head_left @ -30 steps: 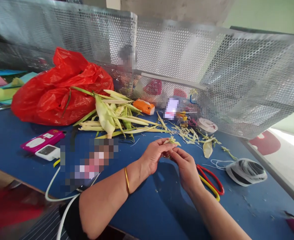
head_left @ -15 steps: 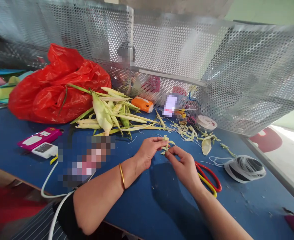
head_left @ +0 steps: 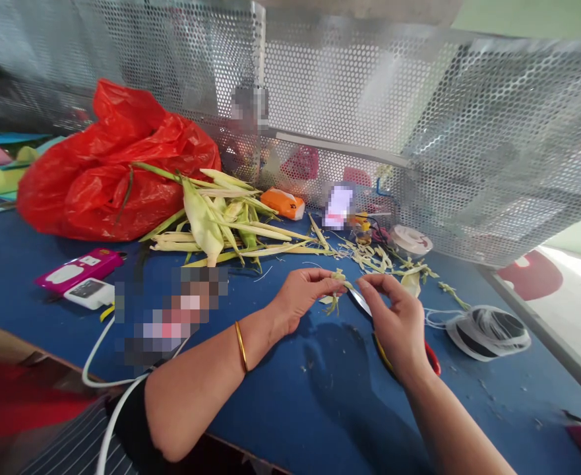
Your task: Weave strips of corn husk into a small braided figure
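While sprig (head_left: 335, 301) hangs, tips downward, axis seemingly upright

A blue worktable backed by tall perforated metal panels, in a room with daylight-like brightness at the right.

The flat, deep-blue tabletop (head_left: 270, 412) spans the lower frame, its brownish front edge (head_left: 8, 336) slanting down from the left. Silvery, round-holed metal panels (head_left: 330, 72) stand across the upper frame, meeting at a vertical seam (head_left: 259, 59) left of centre; a pale, flat horizontal strip (head_left: 339, 148) crosses below. A light green painted wall (head_left: 532, 16) fills the upper right. At the right edge, beyond a grey table rim (head_left: 557, 336), a white surface with a rounded red shape (head_left: 530, 277) catches strong light. A red area (head_left: 18, 402) at lower left is blurred.
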`<action>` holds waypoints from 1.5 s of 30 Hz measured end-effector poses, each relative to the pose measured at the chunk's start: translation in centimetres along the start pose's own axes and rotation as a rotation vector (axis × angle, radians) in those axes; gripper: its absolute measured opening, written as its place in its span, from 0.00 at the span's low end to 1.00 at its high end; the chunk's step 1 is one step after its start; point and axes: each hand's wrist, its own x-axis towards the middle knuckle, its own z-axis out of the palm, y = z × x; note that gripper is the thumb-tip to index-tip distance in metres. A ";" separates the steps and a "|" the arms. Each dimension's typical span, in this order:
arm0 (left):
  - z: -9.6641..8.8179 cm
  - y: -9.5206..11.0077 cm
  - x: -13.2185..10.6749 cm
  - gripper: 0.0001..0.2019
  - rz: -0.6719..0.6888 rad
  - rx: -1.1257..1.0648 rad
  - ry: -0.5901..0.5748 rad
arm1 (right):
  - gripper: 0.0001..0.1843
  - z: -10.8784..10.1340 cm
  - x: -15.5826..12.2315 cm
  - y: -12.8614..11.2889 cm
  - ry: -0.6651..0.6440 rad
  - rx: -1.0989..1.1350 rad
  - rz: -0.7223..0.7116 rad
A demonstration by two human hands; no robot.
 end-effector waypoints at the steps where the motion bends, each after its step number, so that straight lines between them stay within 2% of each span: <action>1: 0.0 -0.1 0.0 0.10 -0.003 0.011 -0.014 | 0.12 0.0 0.1 0.0 0.017 0.006 -0.018; 6: 0.1 -0.3 -0.1 0.12 -0.017 0.005 -0.062 | 0.10 0.4 0.2 0.4 -0.068 0.072 -0.021; 21: 0.2 -0.5 0.0 0.09 0.039 0.092 -0.053 | 0.08 0.5 0.1 0.4 -0.078 0.055 -0.007; 25: 0.1 -0.5 0.0 0.09 0.031 0.088 -0.054 | 0.09 0.2 0.2 0.5 -0.111 0.072 0.037; 31: 0.2 -0.3 -0.3 0.10 0.007 0.081 -0.079 | 0.12 0.2 0.3 0.4 -0.088 0.122 0.058; 38: 0.3 -0.2 -0.5 0.10 -0.003 0.130 -0.094 | 0.10 0.6 0.1 0.7 -0.108 0.152 0.074; 45: 0.2 -0.2 -0.4 0.09 -0.076 0.051 -0.131 | 0.11 0.8 0.0 1.3 -0.089 0.248 0.144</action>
